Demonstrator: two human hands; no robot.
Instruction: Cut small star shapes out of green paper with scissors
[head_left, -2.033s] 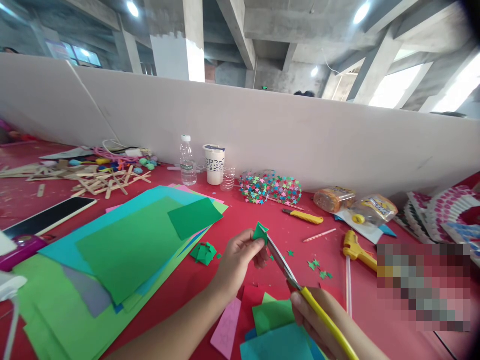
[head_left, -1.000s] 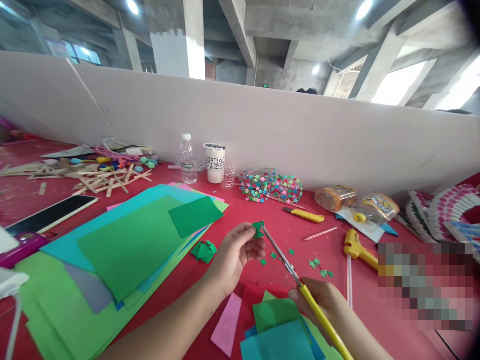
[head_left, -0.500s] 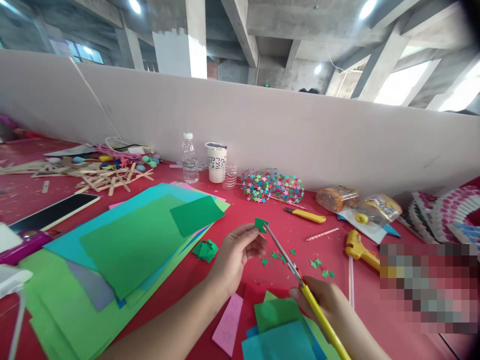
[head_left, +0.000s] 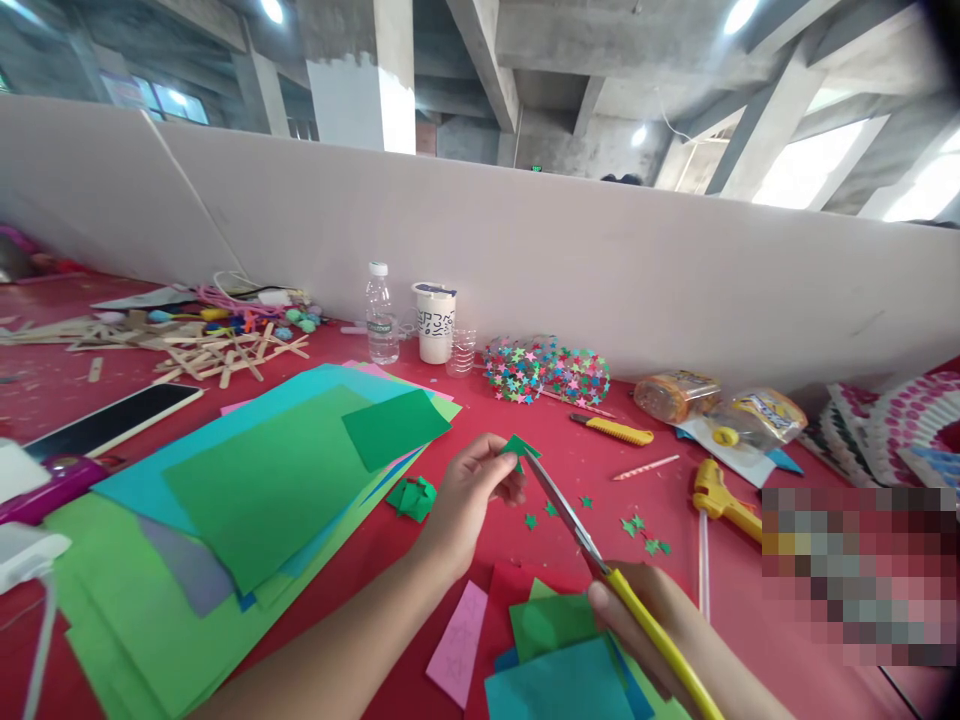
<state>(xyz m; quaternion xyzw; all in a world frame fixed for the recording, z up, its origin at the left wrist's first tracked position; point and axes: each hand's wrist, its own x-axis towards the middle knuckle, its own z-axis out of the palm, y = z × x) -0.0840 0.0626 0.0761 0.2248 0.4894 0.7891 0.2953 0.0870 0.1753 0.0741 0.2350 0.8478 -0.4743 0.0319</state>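
Observation:
Between the thumb and fingers of my left hand [head_left: 472, 490] is a small green paper piece [head_left: 519, 449]. My right hand [head_left: 645, 600] grips a pair of yellow-handled scissors [head_left: 574, 525], whose blade tips meet the right edge of that piece. Small green paper stars [head_left: 634, 525] lie on the red table below and right of the blades. A little pile of green paper pieces [head_left: 412, 497] sits left of my left wrist. Coloured paper pieces [head_left: 559, 680], green and blue, lie under my right hand, with a pink paper strip [head_left: 457, 640] beside them.
Large coloured sheets [head_left: 262, 490] cover the left side, beside a phone [head_left: 116, 418]. Behind stand a water bottle [head_left: 382, 320] and a white cup [head_left: 435, 325]. A yellow cutter knife [head_left: 611, 429] and a yellow glue gun [head_left: 724, 500] lie right. A white partition [head_left: 525, 260] closes the back.
My left hand has turned the green piece and shifted it slightly left. The scissors' blades look closer to horizontal alignment with its edge, and my right hand has moved slightly right.

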